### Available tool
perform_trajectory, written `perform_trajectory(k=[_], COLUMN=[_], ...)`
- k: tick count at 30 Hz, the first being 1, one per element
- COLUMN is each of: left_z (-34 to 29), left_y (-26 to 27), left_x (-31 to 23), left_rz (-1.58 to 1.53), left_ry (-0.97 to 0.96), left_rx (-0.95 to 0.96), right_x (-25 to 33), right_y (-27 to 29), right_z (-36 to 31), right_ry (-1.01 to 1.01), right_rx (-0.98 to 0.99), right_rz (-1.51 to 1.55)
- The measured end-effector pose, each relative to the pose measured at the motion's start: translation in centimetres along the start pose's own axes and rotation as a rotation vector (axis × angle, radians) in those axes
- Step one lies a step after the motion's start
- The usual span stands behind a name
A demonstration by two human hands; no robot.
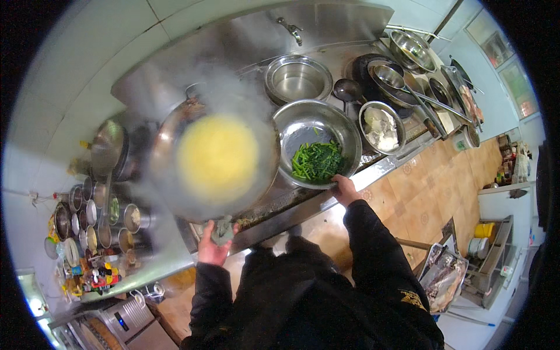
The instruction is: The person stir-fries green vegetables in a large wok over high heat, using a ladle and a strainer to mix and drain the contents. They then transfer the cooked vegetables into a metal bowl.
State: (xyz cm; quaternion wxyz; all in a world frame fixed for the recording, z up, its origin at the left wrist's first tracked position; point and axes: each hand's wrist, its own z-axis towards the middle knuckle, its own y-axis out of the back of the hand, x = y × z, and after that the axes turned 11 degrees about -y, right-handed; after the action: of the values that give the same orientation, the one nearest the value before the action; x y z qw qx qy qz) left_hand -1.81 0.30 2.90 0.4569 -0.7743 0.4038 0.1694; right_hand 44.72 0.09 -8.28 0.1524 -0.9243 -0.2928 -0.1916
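A large wok (165,137) stands on the stove at the left, full of steam, with a round mass of bright yellow food (219,156) inside. My left hand (214,249) is closed on a folded grey cloth (223,231), which presses against the wok's near edge. To the wok's right is a wide metal bowl (291,131) holding chopped dark green leaves (318,161). My right hand (346,190) grips that bowl's near right rim, its fingertips partly hidden by the edge. Steam blurs the yellow food's surface.
Behind the bowl is a metal pot (297,81) below a wall tap (291,32). A black ladle (348,91) and a bowl of white paste (382,129) are to the right. Seasoning containers (133,217) and a large ladle (108,151) crowd the left side.
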Motion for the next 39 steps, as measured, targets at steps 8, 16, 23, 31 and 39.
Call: perform_trajectory(k=[8,16,23,31,39], left_z=[1.3,2.7,3.6,4.5,6.3], left_y=[1.5,2.5,3.6,4.4,9.5], left_x=[-0.3,-0.9,-2.6,-3.1,-3.2], left_rz=[0.004,0.082,0.12,0.12,0.587], left_ry=[-0.049,-0.003,0.106,0.112,-0.338], left_rx=[-0.022,0.098,0.24,0.244,0.294], right_x=[-0.9,-12.3,-30.0,-46.2,-45.3], right_y=[3.5,10.8,15.3,21.6,27.3], right_z=[-7.8,-18.6,-27.7,-31.7,-29.7], right_ry=[0.256,0.221,0.179,0.456,0.479], right_rx=[0.014,-0.119,-0.288,-0.508,-0.268], right_rz=[0.003,0.317,0.953,1.021,1.522])
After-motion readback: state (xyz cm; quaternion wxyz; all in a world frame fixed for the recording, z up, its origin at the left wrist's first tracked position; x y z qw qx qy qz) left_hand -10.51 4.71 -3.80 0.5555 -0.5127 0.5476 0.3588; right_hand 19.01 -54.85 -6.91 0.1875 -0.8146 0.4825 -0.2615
